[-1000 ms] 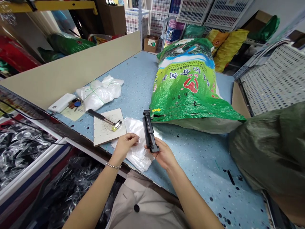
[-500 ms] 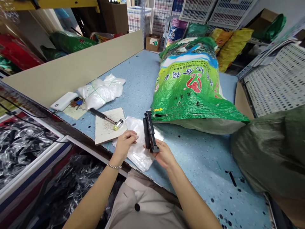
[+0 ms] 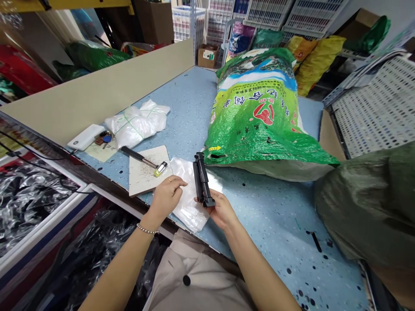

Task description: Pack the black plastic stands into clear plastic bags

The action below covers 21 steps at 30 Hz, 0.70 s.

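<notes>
In my right hand (image 3: 223, 209) is a long, black, folded bracket-like piece (image 3: 202, 181), held upright by its lower end between thumb and fingers. My left hand (image 3: 167, 194) is beside it on the left, over a stack of clear plastic bags (image 3: 191, 218). Its fingers are curled together, with the index fingertip toward the bags; whether it pinches anything is hidden. A hammer (image 3: 142, 159) with a black handle and a yellowish tip lies on a pale square board (image 3: 142, 183), just beyond my left hand.
A large green sack (image 3: 256, 125) fills the blue table's (image 3: 259, 207) far side. Tied clear bags (image 3: 136, 123), a white power bank-like box (image 3: 86, 137) and keys (image 3: 104, 138) lie left. A dark green sack (image 3: 369, 203) stands right; bins of black wrapped pieces (image 3: 32, 198) are below left.
My left hand has turned slightly, its wrist shifting left and its knuckles rising. My right hand and the black piece have moved a little to the left.
</notes>
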Tool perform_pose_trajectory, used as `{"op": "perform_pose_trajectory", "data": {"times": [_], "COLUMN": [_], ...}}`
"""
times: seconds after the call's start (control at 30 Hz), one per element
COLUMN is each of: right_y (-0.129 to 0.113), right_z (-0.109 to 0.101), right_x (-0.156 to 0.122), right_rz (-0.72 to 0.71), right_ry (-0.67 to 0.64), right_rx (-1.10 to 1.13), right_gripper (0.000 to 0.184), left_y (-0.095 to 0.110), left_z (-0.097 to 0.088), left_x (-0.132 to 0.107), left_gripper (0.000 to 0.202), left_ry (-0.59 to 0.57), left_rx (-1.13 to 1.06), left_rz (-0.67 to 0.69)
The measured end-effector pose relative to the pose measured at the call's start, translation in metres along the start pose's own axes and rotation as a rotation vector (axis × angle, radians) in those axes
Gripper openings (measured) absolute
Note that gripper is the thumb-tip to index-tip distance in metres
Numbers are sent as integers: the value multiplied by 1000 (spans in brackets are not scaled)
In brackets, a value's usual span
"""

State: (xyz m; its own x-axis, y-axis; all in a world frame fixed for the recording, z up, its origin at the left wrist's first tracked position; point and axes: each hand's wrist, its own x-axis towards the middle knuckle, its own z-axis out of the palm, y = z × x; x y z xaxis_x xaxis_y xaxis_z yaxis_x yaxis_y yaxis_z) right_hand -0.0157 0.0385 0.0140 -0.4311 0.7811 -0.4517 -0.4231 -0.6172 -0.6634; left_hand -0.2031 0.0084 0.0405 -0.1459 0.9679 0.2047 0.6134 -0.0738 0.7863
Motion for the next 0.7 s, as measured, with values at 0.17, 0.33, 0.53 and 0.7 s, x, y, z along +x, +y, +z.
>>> {"op": "perform_pose_trajectory", "data": {"times": [0.17, 0.33, 0.53, 0.7], "right_y": [-1, 0, -8, 8], "right_z": [-3, -5, -12, -35], "right_x": [0, 1, -32, -43], "right_rz": [-8, -33, 106, 466], "right_ry": [51, 87, -86, -286], "right_rx": [14, 40, 135, 197], "right_gripper": [27, 25, 34, 28], "left_y": [-6, -9, -8, -21], "left_z": [-5, -17, -7, -4], "left_x": [1, 3, 8, 10], "left_gripper": [32, 34, 38, 56], "left_ry": [-193, -88, -99, -193], "left_rx": [251, 448, 137, 63], "left_rz": [167, 145, 11, 18]}}
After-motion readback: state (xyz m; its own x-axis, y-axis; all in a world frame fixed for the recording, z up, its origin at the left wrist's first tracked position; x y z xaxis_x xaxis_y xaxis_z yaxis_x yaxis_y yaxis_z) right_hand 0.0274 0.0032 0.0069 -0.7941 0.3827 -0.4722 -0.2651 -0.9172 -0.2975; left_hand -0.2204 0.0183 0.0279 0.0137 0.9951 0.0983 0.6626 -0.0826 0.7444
